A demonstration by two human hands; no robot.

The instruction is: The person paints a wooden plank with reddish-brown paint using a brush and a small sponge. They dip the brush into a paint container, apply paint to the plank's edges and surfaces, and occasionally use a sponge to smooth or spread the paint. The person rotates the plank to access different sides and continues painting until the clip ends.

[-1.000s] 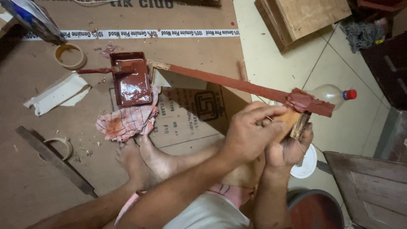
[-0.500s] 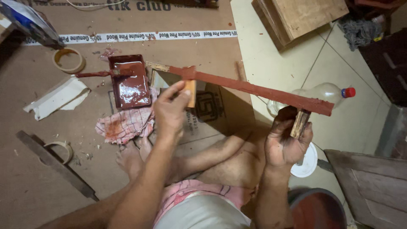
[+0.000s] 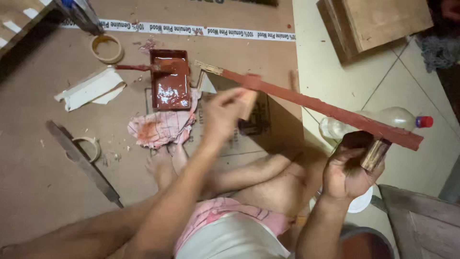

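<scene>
We hold up a long wooden stick painted red-brown [image 3: 316, 106]. Our right hand [image 3: 349, 173] grips its near end, fingers curled around a small wooden block there. Our left hand [image 3: 224, 111] is blurry, its fingers pinching a small pale block [image 3: 248, 101] against the stick. Below, a square tray of red-brown paint [image 3: 169, 79] sits on the cardboard floor [image 3: 43, 182], beside a stained rag [image 3: 160, 128].

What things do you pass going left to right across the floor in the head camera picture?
White scrap → paint tray → left hand → red stick → right hand → bottle
</scene>
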